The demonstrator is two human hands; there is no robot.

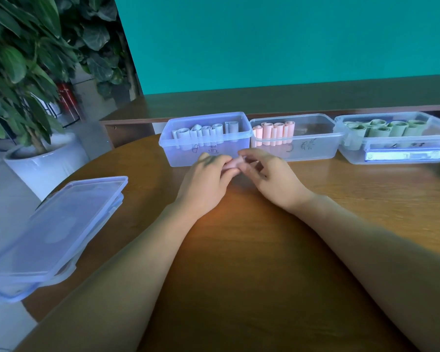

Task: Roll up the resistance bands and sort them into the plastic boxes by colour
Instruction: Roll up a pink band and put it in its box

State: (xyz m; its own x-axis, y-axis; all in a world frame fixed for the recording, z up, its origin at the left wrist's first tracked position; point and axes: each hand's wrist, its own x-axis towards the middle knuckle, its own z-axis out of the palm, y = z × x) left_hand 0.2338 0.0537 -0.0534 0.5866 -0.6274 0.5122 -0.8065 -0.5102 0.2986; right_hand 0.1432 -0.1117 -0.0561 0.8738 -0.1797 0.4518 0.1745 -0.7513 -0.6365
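A small pink band roll sits between my two hands just above the wooden table. My left hand and my right hand both pinch it with the fingertips; most of it is hidden by fingers. Behind the hands stand three clear plastic boxes. The left box holds several pale blue-grey rolls. The middle box holds several pink rolls at its left end. The right box holds several green rolls.
Stacked clear box lids lie at the table's left edge, partly overhanging it. A large potted plant in a white pot stands on the floor to the left. A low wooden ledge and a teal wall run behind the boxes.
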